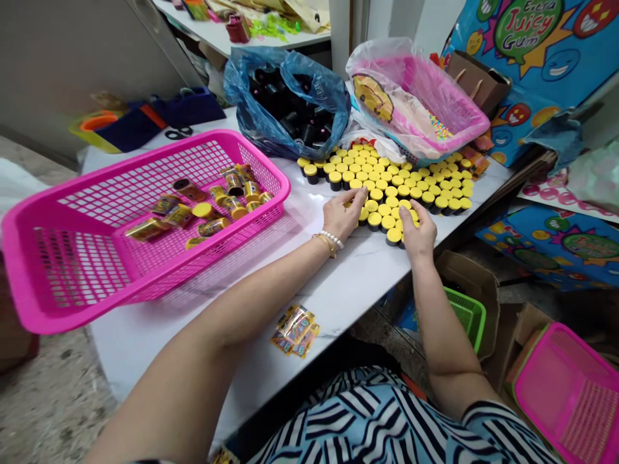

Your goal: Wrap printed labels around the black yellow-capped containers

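Note:
Small black containers with yellow lids (387,193) stand upright in a tight cluster on a white marble table (333,290). My left hand (344,216) rests at the cluster's near edge, its fingertips on the yellow lids. My right hand (416,233) curves over lids a little further right. Whether either hand grips a container is hidden by the fingers. A pink plastic basket (97,258) lies tilted at the left, holding labelled containers (213,206). A small pile of printed wrappers (294,330) sits near my left forearm.
A blue plastic bag of black containers (285,103) stands behind the cluster, next to a bagged pink basket (416,106) holding colourful candy. Scissors (178,133) lie at the back left. A green basket (467,316) and a pink crate (565,393) sit low at the right.

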Tool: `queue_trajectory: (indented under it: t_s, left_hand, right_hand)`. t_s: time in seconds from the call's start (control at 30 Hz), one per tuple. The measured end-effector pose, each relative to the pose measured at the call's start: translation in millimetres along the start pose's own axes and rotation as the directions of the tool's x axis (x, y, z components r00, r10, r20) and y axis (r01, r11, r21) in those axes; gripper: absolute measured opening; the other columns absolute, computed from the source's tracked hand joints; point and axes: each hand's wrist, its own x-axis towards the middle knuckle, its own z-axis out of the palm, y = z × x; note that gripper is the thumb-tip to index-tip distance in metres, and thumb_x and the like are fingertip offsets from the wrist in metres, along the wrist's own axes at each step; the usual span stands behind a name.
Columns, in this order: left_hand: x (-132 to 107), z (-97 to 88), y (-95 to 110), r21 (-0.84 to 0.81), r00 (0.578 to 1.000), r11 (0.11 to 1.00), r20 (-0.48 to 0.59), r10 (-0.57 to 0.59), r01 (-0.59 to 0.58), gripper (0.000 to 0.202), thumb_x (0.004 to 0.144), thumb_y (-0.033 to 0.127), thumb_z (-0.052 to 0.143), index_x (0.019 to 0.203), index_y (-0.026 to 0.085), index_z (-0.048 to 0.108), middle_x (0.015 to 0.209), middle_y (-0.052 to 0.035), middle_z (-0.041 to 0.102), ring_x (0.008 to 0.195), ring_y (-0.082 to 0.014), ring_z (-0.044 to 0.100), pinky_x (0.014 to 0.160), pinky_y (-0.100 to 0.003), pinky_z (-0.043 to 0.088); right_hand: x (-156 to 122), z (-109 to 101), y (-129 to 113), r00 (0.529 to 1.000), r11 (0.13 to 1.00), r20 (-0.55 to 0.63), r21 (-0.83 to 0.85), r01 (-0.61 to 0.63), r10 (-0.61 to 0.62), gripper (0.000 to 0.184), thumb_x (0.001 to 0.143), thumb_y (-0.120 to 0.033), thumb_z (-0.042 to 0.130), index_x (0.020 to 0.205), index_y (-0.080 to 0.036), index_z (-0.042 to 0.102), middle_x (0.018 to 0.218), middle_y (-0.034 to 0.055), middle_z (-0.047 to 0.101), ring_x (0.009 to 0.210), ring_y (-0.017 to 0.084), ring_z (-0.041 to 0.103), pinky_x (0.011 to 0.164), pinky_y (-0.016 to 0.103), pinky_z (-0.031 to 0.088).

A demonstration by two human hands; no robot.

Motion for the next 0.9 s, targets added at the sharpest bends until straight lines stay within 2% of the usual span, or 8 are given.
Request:
queue_trajectory:
  t_s: [0.2, 0.43, 0.57, 0.7, 0.8, 0.9]
  left_hand:
    - [-1, -10.2, -6, 0.012, 0.998, 1.000, -0.057, -0.014, 0.015, 0.042, 0.093, 0.059, 0.066, 0.103, 0.023, 0.084, 0.107, -0.0055, 0.082, 0.110, -0.0287, 0.073, 0.102, -0.039, 0.053]
    - [1, -17.7, -14, 0.004, 0.999, 0.999, -0.017, -0.036, 0.036, 0.043, 0.087, 0.052, 0.074, 0.114, 0.020, 0.080, 0.114, -0.0085, 0.081, 0.099, -0.0236, 0.075, 0.096, -0.036, 0.057]
    - [5, -20.1, -15, 0.018, 0.999, 1.000, 0.032, -0.024, 0.023, 0.042, 0.087, 0.049, 0.073, 0.117, 0.020, 0.078, 0.117, -0.0094, 0.080, 0.103, -0.0249, 0.074, 0.097, -0.038, 0.056]
    - [8, -26.5, -17, -0.026, 0.996, 1.000, 0.094, 0.010, -0.007, 0.042, 0.085, 0.048, 0.074, 0.116, 0.020, 0.074, 0.122, -0.0097, 0.077, 0.110, -0.0247, 0.073, 0.100, -0.037, 0.055]
    - [8, -30.8, -21, -0.078, 0.997, 0.997, 0.081, -0.008, 0.014, 0.044, 0.086, 0.052, 0.074, 0.116, 0.020, 0.071, 0.115, -0.0097, 0.078, 0.106, -0.0236, 0.073, 0.096, -0.036, 0.056]
    - [6, -32.8, -25, -0.111, 1.000, 0.994, 0.024, 0.002, 0.000, 0.042, 0.091, 0.053, 0.069, 0.115, 0.020, 0.070, 0.109, -0.0087, 0.077, 0.104, -0.0219, 0.072, 0.096, -0.035, 0.055]
  right_hand:
    - [-22, 21, -22, 0.999, 1.000, -0.043, 0.012, -0.020, 0.020, 0.060, 0.084, -0.060, 0.071, 0.128, -0.018, 0.073, 0.138, 0.0156, 0.072, 0.133, 0.033, 0.064, 0.119, 0.053, 0.045]
    - [-37, 38, -31, 1.000, 1.000, -0.008, -0.011, 0.020, -0.020, 0.059, 0.085, -0.055, 0.071, 0.129, -0.016, 0.070, 0.134, 0.0172, 0.073, 0.127, 0.033, 0.066, 0.116, 0.051, 0.048]
    - [-38, 37, -33, 1.000, 1.000, -0.018, 0.005, 0.002, -0.002, 0.057, 0.084, -0.056, 0.072, 0.127, -0.018, 0.070, 0.129, 0.0155, 0.075, 0.122, 0.032, 0.068, 0.113, 0.051, 0.050]
    - [-33, 31, -28, 0.999, 0.999, 0.037, 0.018, -0.039, 0.038, 0.060, 0.079, -0.060, 0.077, 0.124, -0.021, 0.070, 0.122, 0.0128, 0.077, 0.115, 0.030, 0.070, 0.109, 0.050, 0.053]
    - [-22, 24, -18, 0.996, 0.990, 0.077, 0.135, -0.048, 0.038, 0.062, 0.079, -0.064, 0.077, 0.122, -0.020, 0.070, 0.121, 0.0119, 0.076, 0.114, 0.028, 0.071, 0.107, 0.047, 0.055]
    - [-9, 18, -6, 1.000, 0.957, 0.014, 0.291, -0.021, 0.018, 0.061, 0.085, -0.064, 0.071, 0.123, -0.016, 0.068, 0.122, 0.0127, 0.074, 0.116, 0.024, 0.071, 0.107, 0.044, 0.056]
